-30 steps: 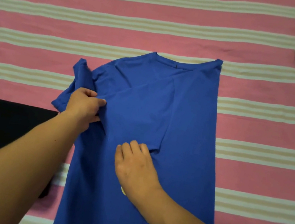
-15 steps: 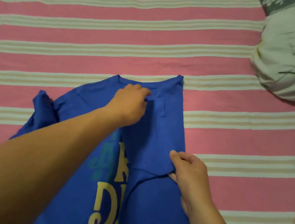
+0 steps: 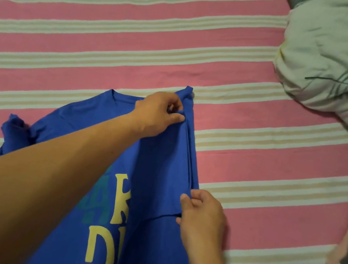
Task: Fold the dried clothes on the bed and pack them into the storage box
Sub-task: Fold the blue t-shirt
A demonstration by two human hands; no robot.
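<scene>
Folding step in hand: the blue T-shirt [image 3: 162, 164] lies on the striped bed sheet [image 3: 114, 40] beneath both hands. The left hand [image 3: 157, 112] pinches its shoulder fold; the right hand [image 3: 200, 215] pinches the folded edge nearer the person. Next move likely calls for tidying this fold, then turning in the bunched sleeve [image 3: 15, 131] left of the left arm.

bare bed [image 3: 138, 39] ahead, quilt [image 3: 344, 59] blocking right

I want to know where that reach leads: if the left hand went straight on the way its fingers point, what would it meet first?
The left hand points right and slightly away. Past the blue T-shirt fold it pinches, it would probably cross only striped bedsheet, then perhaps the pale green bedding; depth is unclear.
</scene>
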